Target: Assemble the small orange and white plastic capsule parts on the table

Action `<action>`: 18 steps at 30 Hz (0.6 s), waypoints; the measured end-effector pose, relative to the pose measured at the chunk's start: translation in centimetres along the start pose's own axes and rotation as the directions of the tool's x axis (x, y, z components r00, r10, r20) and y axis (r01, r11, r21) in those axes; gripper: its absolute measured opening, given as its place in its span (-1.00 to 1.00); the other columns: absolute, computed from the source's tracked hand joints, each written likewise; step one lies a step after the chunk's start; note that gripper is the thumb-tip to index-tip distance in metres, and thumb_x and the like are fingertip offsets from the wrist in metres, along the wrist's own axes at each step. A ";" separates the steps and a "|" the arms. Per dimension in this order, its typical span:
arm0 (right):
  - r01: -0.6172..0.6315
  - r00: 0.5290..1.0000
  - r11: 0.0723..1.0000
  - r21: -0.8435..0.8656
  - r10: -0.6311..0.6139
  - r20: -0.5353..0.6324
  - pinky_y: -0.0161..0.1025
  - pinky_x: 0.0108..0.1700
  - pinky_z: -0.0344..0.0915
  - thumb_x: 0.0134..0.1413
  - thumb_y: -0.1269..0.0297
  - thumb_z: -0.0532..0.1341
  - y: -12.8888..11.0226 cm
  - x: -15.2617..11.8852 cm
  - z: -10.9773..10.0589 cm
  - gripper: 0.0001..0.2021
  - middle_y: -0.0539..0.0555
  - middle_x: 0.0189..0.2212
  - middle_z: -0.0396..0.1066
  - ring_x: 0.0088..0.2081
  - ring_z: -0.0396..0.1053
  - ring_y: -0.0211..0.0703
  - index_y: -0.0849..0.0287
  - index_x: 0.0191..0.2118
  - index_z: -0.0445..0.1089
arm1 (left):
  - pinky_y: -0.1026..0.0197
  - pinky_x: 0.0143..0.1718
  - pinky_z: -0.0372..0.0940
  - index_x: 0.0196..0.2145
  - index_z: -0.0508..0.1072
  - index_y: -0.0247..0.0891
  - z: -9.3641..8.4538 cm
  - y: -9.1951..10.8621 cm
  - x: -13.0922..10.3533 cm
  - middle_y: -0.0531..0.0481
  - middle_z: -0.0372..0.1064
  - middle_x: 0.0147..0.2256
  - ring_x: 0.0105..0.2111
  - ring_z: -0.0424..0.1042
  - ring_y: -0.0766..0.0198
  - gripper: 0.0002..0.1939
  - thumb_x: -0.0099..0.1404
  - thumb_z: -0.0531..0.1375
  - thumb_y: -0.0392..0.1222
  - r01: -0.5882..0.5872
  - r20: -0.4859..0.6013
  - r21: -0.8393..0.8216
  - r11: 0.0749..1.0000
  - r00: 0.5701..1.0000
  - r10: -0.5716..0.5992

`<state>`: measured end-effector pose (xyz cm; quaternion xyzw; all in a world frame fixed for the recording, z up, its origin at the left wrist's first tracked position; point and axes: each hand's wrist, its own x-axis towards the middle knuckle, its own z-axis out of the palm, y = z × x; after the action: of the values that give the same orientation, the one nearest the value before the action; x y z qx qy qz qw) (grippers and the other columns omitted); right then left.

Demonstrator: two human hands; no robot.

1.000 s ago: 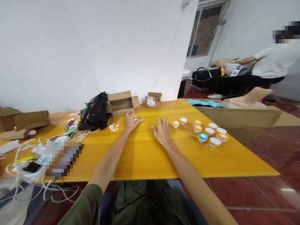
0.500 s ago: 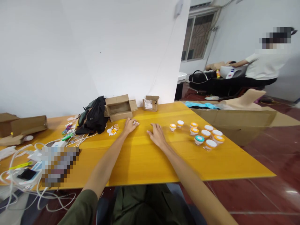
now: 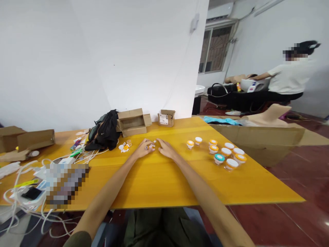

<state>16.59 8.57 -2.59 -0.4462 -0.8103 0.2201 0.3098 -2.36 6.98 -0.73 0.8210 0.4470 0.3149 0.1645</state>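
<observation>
Curls left hand [image 3: 143, 150] loosely at small white pieces [image 3: 151, 146], cannot tell if gripping | points right hand [image 3: 166, 150] inward, part-open, seemingly empty | has pieces between hands, nearer left

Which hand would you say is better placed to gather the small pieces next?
Probably the left hand: most small pieces cluster at its fingers, while the right hand sits farther from them.

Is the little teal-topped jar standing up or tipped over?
Upright: the jar stands on the table, its teal lid on top and its clear part below.
</observation>
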 end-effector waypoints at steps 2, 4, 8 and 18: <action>0.007 1.000 0.999 0.035 -0.007 0.027 -0.05 0.22 0.15 -0.04 0.52 0.12 -0.2 0.6 0.0 -0.46 0.18 0.15 0.32 0.17 0.27 0.01 0.14 0.13 0.29 | 0.03 0.06 0.25 -0.09 0.48 -0.15 -0.1 0.3 -0.6 -0.04 0.38 -0.15 -0.10 0.36 0.15 -0.67 0.18 0.26 -0.08 -0.008 0.015 -0.016 1.000 1.000 0.008; 0.026 0.999 0.997 0.070 -0.029 0.041 -0.05 0.22 0.16 -0.07 0.54 0.11 -0.3 0.9 0.0 -0.47 0.16 0.12 0.36 0.15 0.29 0.00 0.13 0.10 0.33 | 0.01 0.08 0.24 -0.01 0.43 -0.15 -0.1 0.6 -1.1 -0.06 0.38 -0.10 -0.07 0.36 0.12 -0.58 0.16 0.28 -0.07 -0.017 0.022 -0.047 0.999 1.000 0.018; 0.086 0.994 0.986 0.142 -0.094 0.051 -0.06 0.17 0.22 -0.09 0.56 0.09 -0.4 1.0 0.2 -0.52 0.12 0.02 0.45 0.07 0.36 -0.02 0.11 -0.01 0.40 | 0.02 0.11 0.21 0.11 0.31 -0.15 -0.3 1.1 -1.9 -0.11 0.35 0.02 0.01 0.34 0.08 -0.43 0.15 0.29 -0.06 -0.038 0.006 -0.133 0.990 0.999 0.039; 0.189 0.981 0.958 0.216 -0.193 -0.006 -0.11 0.06 0.29 -0.09 0.60 0.10 -0.3 -0.2 0.6 -0.64 0.07 -0.16 0.50 -0.09 0.43 -0.11 0.12 -0.18 0.43 | 0.02 0.08 0.23 -0.04 0.45 -0.17 -0.5 1.8 -2.6 -0.09 0.41 -0.11 -0.06 0.36 0.09 -0.61 0.16 0.28 -0.07 -0.006 0.007 -0.125 0.992 1.000 0.007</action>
<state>16.06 8.24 -2.90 -0.3280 -0.8233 0.2790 0.3698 -2.62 3.82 -0.35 0.8117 0.4231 0.3398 0.2160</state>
